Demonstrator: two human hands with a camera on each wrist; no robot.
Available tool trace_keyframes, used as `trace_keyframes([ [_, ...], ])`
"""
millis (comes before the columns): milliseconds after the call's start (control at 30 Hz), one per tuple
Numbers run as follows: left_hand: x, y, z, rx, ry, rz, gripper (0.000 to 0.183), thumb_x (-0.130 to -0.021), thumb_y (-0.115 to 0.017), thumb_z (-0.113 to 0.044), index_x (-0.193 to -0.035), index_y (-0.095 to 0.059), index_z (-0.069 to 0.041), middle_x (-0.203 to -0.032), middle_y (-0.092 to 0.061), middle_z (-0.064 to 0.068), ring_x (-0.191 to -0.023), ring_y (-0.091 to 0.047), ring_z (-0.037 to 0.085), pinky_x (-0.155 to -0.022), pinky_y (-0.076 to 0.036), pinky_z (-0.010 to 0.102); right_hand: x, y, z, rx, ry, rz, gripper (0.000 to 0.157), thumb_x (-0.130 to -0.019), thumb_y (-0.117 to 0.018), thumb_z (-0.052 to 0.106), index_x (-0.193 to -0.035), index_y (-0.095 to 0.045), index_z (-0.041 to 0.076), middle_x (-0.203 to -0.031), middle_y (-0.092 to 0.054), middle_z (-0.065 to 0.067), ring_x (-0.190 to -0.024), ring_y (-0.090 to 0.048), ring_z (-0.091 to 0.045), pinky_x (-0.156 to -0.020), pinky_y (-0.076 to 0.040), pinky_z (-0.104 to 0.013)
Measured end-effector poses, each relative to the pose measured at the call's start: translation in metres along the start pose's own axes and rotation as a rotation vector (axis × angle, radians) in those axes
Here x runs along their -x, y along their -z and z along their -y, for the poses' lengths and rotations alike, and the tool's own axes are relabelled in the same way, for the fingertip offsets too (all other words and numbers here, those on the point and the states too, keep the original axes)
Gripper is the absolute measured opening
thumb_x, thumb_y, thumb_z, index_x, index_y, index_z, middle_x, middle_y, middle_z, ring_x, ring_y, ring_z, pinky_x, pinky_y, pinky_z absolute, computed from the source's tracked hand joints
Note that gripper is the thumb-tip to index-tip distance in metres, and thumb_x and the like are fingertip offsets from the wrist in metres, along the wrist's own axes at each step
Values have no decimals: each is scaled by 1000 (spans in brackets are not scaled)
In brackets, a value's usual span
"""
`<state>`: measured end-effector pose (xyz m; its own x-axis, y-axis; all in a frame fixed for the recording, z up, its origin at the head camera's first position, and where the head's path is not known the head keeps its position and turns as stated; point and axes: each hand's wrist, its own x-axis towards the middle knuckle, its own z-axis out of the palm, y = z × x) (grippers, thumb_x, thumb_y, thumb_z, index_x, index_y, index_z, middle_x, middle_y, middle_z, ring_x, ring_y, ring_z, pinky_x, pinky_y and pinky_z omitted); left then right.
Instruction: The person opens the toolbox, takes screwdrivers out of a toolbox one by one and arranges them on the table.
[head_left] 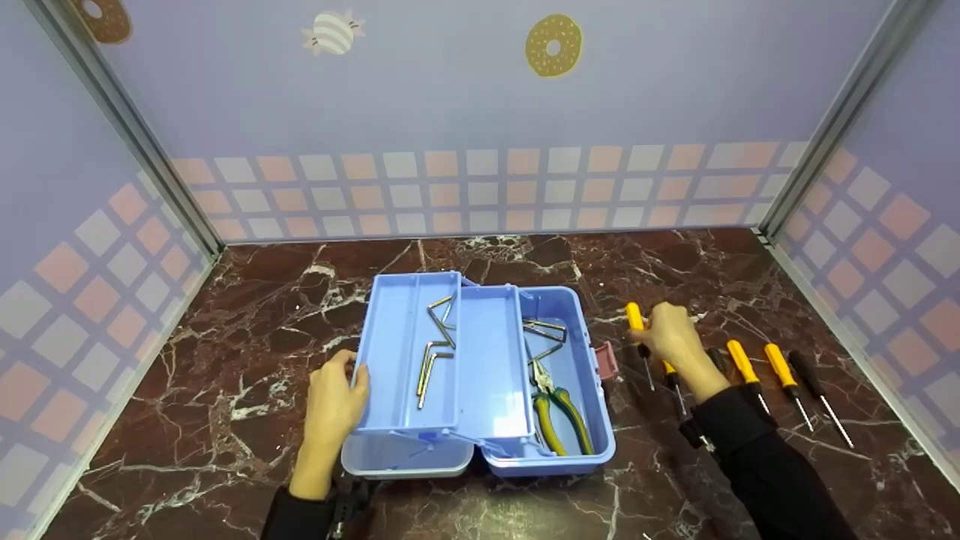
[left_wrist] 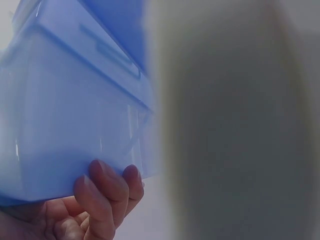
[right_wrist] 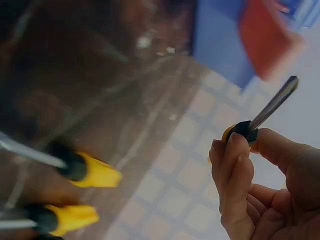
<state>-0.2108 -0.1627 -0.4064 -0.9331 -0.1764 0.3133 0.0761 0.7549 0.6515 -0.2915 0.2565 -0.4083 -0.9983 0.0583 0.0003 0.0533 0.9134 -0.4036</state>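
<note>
A blue toolbox [head_left: 491, 375] stands unfolded on the table, with its divided upper tray [head_left: 390, 337] swung to the left. My left hand [head_left: 334, 397] holds the outer left side of that tray; its fingers [left_wrist: 102, 192] curl against the bluish wall in the left wrist view. To the right of the box, my right hand [head_left: 669, 334] grips a yellow-handled screwdriver [head_left: 634, 316] near its black collar, the metal shaft pointing downward in the head view. Several L-shaped hex keys [head_left: 424, 375] lie in the tray. Green-and-yellow pliers [head_left: 559, 412] rest in the box's right compartment beside more hex keys [head_left: 545, 328].
Several screwdrivers lie to the right, including a yellow one [head_left: 742, 361], another yellow one [head_left: 780, 365] and a black one [head_left: 805, 373]. One yellow screwdriver [head_left: 670, 367] lies just below the right hand. A red latch [head_left: 606, 361] juts from the box's right side. Patterned walls [head_left: 480, 187] enclose the marbled table.
</note>
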Motion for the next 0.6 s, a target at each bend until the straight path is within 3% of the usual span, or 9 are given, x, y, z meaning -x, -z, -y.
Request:
trace_keyframes([
  [267, 1, 2, -1, 4, 3, 6, 15, -80, -54, -3, -91, -60, 5, -76, -63, 20, -70, -59, 39, -62, -44, 49, -9, -20, -15, 32, -120, 120, 24, -78, -66, 15, -72, -58, -6, -73, -59, -26, -42, -57, -20, -45, -48, -32],
  [433, 1, 1, -1, 6, -1, 0, 14, -80, -54, -4, -90, -60, 4, -77, -63, 20, -71, -59, 38, -62, -45, 49, -10, -27, -21, 35, -104, 141, 20, -74, -67, 10, -71, -56, -6, -73, -58, -29, -37, -55, -18, -37, -45, -28],
  [600, 1, 1, -1, 4, -5, -2, 14, -80, -54, -3, -90, -60, 5, -77, -63, 21, -70, -59, 39, -61, -45, 49, -10, -32, -22, 32, -134, 156, 19, -73, -68, 8, -70, -54, -4, -67, -57, -22, -37, -55, -19, -36, -45, -28],
])
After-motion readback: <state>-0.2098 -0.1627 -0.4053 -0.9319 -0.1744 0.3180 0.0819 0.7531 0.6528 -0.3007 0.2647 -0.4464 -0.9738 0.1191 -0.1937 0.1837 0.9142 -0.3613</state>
